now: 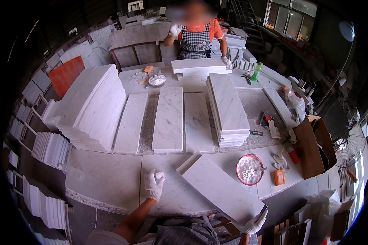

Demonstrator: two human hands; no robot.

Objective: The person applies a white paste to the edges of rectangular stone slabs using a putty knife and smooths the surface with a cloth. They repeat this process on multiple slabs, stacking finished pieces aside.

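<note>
A pale stone worktable (106, 179) is overhung at its near edge by a veined white slab (223, 190), angled beside a red-rimmed bowl (237, 174). The slab's near end is gripped by the gloved right hand (255, 223); the gloved left hand (153, 184) is curled, whether around anything cannot be told.

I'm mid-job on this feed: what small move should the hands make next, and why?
I'd probably bring the left hand across to steady the angled white slab. Its near end juts past the edge of the table, with only the right hand holding that end, while the left hand is curled and clear of the slab.
</note>
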